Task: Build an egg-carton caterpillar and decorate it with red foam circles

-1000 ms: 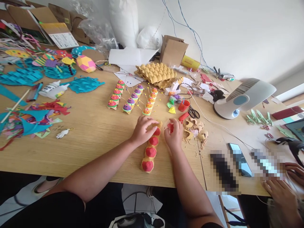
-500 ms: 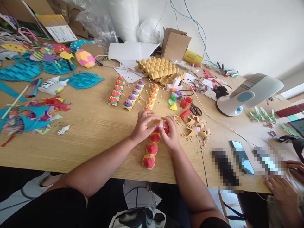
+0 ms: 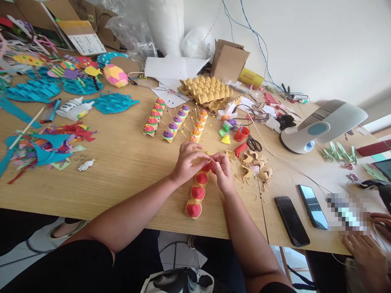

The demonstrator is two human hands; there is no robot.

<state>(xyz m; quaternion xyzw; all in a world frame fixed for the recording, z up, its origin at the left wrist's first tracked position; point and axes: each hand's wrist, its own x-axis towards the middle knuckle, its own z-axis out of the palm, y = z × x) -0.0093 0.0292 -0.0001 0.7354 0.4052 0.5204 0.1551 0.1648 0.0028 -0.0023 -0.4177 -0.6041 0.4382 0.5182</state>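
A strip of egg-carton cups (image 3: 197, 192) capped with red clay domes lies on the wooden table (image 3: 128, 171) in front of me. My left hand (image 3: 187, 160) curls over the strip's far end, its fingers closed on the cardboard. My right hand (image 3: 222, 170) pinches a red clay piece (image 3: 210, 166) against the top cup, fingertips meeting those of the left hand. Three finished decorated strips (image 3: 174, 124) with coloured pins lie just beyond.
Cardboard scraps (image 3: 255, 169), scissors (image 3: 253, 143) and a red cup (image 3: 241, 133) lie to the right. An egg tray (image 3: 206, 89), a white fan (image 3: 320, 126), two phones (image 3: 301, 213), glue bottles (image 3: 75, 109) and paper crafts (image 3: 45, 85) fill the table. Another person's hands (image 3: 366, 252) rest at lower right.
My right hand has moved left from beside the strip onto its far end, bringing the red clay piece against the top cup. The left hand stayed on the strip.
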